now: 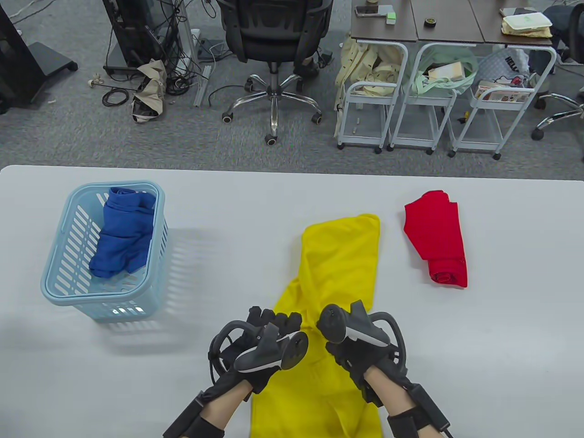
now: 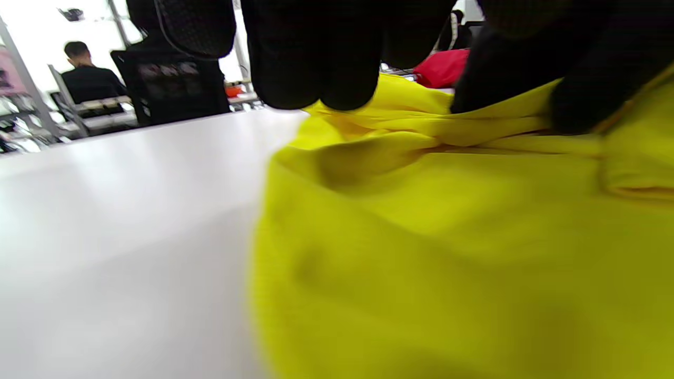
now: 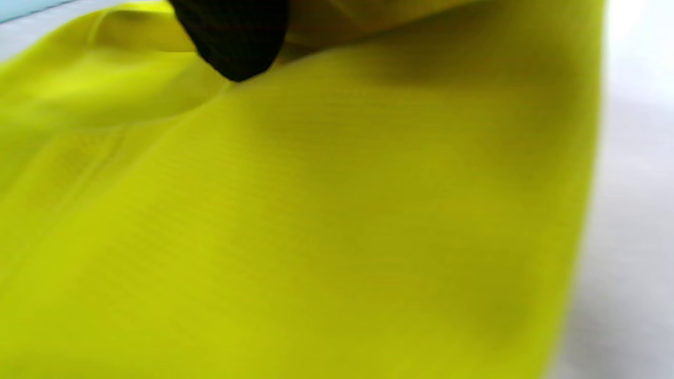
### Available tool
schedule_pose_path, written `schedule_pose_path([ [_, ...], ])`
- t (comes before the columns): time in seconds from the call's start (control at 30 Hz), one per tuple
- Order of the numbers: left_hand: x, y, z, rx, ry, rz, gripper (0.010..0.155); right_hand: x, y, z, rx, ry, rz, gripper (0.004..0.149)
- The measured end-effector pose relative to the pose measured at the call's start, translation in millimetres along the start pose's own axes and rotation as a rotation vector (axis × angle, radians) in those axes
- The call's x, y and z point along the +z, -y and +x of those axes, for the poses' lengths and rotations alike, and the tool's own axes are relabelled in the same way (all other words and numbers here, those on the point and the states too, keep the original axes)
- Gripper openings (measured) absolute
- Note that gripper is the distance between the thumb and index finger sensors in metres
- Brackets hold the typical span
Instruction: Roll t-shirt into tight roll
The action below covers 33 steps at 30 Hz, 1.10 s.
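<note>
A yellow t-shirt point(image 1: 340, 260), folded into a long strip, lies on the white table point(image 1: 502, 342) and runs from the front edge toward the middle. Both gloved hands sit side by side on its middle part. My left hand point(image 1: 273, 321) has curled fingers on the cloth. In the left wrist view its fingertips point(image 2: 295, 79) pinch a bunched ridge of the yellow t-shirt point(image 2: 447, 237). My right hand point(image 1: 340, 356) is mostly hidden under its tracker. In the right wrist view one fingertip point(image 3: 237, 47) presses into a raised fold of the yellow t-shirt point(image 3: 337, 210).
A rolled red t-shirt point(image 1: 440, 242) lies to the right of the yellow one. At the left stands a light blue basket point(image 1: 54, 283) holding a blue t-shirt point(image 1: 123, 232). Beyond the table's far edge are an office chair point(image 1: 273, 41) and carts.
</note>
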<state>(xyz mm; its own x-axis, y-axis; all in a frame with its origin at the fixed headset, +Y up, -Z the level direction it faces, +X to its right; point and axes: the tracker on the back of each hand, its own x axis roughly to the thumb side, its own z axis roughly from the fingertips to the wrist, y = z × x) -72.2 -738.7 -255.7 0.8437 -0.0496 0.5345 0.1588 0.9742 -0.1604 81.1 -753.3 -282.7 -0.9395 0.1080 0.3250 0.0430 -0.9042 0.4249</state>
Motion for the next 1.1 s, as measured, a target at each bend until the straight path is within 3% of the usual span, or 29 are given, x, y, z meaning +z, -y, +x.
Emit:
schedule_pose_path([
  [0.07,-8.6,15.9,1.2,0.07,0.022,-0.1,0.07,0.0,1.6,3.2,-0.013,-0.006,-0.012,0.043],
  [0.17,-18.2,39.6,-8.8,0.005,-0.022,-0.379,0.073,0.8,3.8,-8.0,0.005,-0.067,-0.011,0.038],
  [0.23,-16.7,40.1,-13.1,0.038,-0.012,-0.316,0.073,2.6,8.2,-23.7,0.011,-0.13,-0.026,0.039],
  [0.37,-14.2,38.7,-25.2,0.041,-0.057,-0.327,0.074,17.0,22.9,-74.8,-0.094,-0.314,-0.086,0.038],
  [0.47,-9.9,29.4,-44.0,0.011,-0.188,-0.369,0.07,35.9,30.0,-125.6,-0.182,-0.526,-0.093,0.038],
  [0.5,-8.4,26.5,-48.9,0.027,-0.222,-0.378,0.068,39.6,29.5,-135.1,-0.186,-0.581,-0.075,0.038],
  [0.57,-1.9,17.9,-62.7,0.089,-0.302,-0.376,0.066,47.0,23.0,-156.9,-0.166,-0.702,0.098,0.038],
  [0.6,0.4,14.7,-65.7,0.098,-0.32,-0.362,0.065,48.5,19.8,-160.2,-0.175,-0.722,0.133,0.038],
  [0.7,7.7,5.7,-66.2,0.056,-0.351,-0.253,0.067,47.2,22.0,-154.8,-0.218,-0.7,0.104,0.04],
  [0.77,8.9,6.3,-59.1,0.032,-0.306,-0.21,0.068,46.5,33.2,-136.7,-0.137,-0.683,0.021,0.05],
  [0.87,2.0,16.0,-44.2,0.068,-0.184,-0.199,0.07,39.6,39.4,-101.0,-0.105,-0.48,-0.072,0.06],
  [0.97,-10.2,36.9,-38.3,0.08,-0.138,-0.324,0.071,18.4,21.9,-69.6,-0.14,-0.123,0.023,0.063],
  [1.03,-14.3,43.8,-41.8,0.036,-0.164,-0.394,0.071,6.3,4.6,-62.1,-0.153,-0.075,0.132,0.064],
  [1.1,-14.4,41.0,-47.2,0.019,-0.187,-0.358,0.073,0.6,-7.5,-66.3,-0.118,-0.148,0.197,0.067],
])
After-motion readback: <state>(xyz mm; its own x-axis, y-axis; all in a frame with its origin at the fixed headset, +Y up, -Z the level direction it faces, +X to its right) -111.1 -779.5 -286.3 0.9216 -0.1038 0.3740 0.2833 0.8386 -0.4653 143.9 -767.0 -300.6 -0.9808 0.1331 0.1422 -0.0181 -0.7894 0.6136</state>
